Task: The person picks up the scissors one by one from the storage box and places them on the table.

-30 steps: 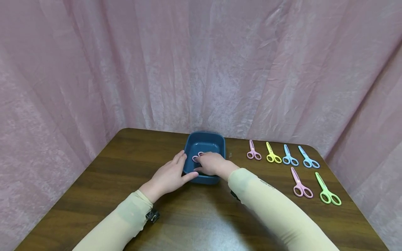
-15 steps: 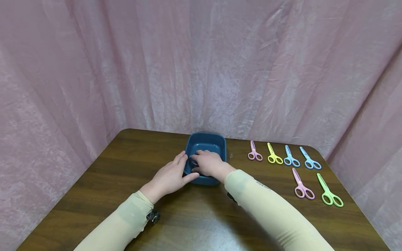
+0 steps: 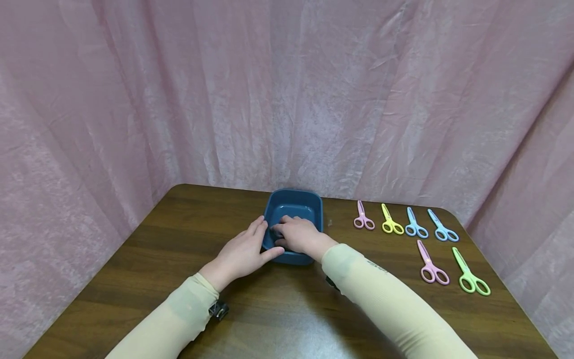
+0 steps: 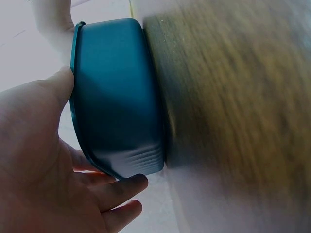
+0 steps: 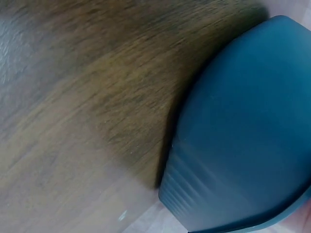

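Observation:
In the head view a blue bin (image 3: 293,197) stands at the table's far middle. My left hand (image 3: 237,252) rests against its left and near sides, fingers straight along the wall and thumb over the near rim. The left wrist view shows the thumb at the rim of the bin (image 4: 116,87) and fingertips at a ribbed corner. My right hand (image 3: 298,234) reaches down inside the bin with bent fingers. Its fingertips are mostly hidden, so whether it holds anything is unclear. The right wrist view shows only the outer wall of the bin (image 5: 248,121) and the table.
Several scissors lie at the right: pink scissors (image 3: 363,222), yellow scissors (image 3: 392,227), blue scissors (image 3: 415,229) and another blue pair (image 3: 445,233) at the back. Larger pink scissors (image 3: 432,272) and green scissors (image 3: 468,280) lie nearer. A pink curtain (image 3: 287,99) hangs behind the wooden table (image 3: 215,209).
A pale pink scissors handle showed by my right fingers one second ago; the hand has shifted slightly left over it, and it is hidden now. My left hand has hardly moved.

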